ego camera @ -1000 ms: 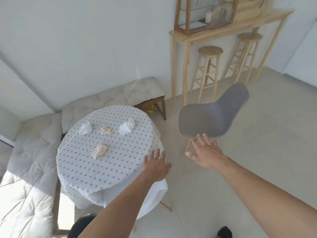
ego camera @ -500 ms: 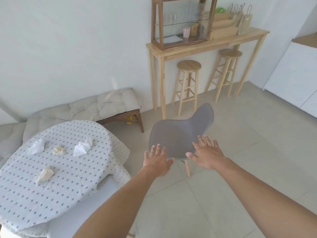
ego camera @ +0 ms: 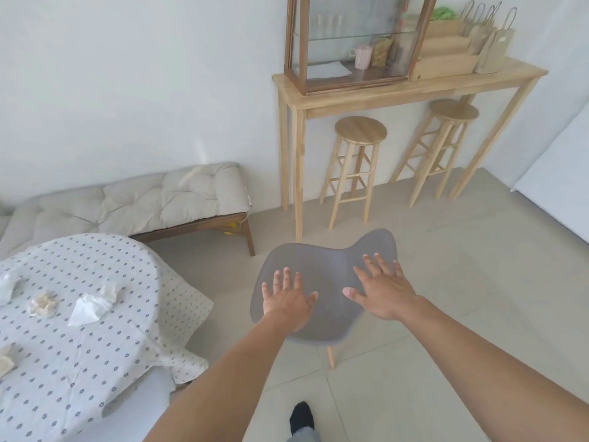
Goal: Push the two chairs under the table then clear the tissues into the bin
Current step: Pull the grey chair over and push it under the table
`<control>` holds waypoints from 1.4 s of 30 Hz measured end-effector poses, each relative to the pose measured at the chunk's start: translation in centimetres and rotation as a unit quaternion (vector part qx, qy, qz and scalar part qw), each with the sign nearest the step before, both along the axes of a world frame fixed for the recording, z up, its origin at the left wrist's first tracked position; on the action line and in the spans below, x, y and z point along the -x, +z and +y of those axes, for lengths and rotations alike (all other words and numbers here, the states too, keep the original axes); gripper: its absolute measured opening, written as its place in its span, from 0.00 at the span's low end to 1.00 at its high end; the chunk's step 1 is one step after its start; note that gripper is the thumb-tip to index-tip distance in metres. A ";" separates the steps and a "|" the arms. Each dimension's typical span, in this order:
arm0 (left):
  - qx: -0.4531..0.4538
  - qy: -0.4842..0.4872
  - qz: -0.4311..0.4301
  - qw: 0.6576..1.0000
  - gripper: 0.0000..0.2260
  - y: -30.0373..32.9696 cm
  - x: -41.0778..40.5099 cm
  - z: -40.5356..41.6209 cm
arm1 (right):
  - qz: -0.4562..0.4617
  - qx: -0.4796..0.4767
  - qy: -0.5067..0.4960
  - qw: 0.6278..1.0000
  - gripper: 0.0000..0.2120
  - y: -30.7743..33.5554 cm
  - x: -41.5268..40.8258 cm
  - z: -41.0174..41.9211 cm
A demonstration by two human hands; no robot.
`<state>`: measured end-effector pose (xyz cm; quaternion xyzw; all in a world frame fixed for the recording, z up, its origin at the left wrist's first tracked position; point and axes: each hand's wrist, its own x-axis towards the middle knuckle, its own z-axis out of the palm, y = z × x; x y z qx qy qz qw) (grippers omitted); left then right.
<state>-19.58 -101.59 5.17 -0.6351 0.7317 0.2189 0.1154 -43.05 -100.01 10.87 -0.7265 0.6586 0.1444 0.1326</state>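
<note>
A grey shell chair [ego camera: 322,272] on wooden legs stands on the floor right of the round table [ego camera: 95,362], which wears a dotted white cloth. My left hand [ego camera: 288,301] and my right hand [ego camera: 384,290] are both spread, fingers apart, over the chair's shell, holding nothing; whether they touch it I cannot tell. Crumpled tissues lie on the cloth: a white one [ego camera: 90,306], a beige-stained one [ego camera: 43,303], and two more at the left edge [ego camera: 6,287] [ego camera: 4,362]. A white chair [ego camera: 140,406] shows partly under the cloth's near side. No bin is in view.
A cushioned bench [ego camera: 143,202] runs along the wall behind the table. A tall wooden console [ego camera: 408,87] with a glass cabinet [ego camera: 353,43], boxes and paper bags stands at the back right, two wooden stools [ego camera: 360,132] [ego camera: 452,111] beneath it. My socked foot [ego camera: 301,416] is on the tiled floor.
The view has swung right and closer, so the table slid to the left edge. Both hands have reached forward from beside the table to over the grey chair's shell.
</note>
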 end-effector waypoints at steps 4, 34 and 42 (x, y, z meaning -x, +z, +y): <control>-0.001 0.019 -0.012 1.000 0.33 0.3 2.1 -5.6 | -0.011 0.003 0.025 1.000 0.38 0.0 1.6 -7.0; -0.058 0.496 0.014 0.866 0.33 -3.9 26.0 -10.1 | 0.017 -0.105 0.519 0.848 0.38 -9.1 12.9 -30.8; -0.071 0.517 0.040 0.852 0.32 -6.6 37.3 -8.3 | 0.048 -0.168 0.566 0.805 0.37 -11.8 21.7 -28.7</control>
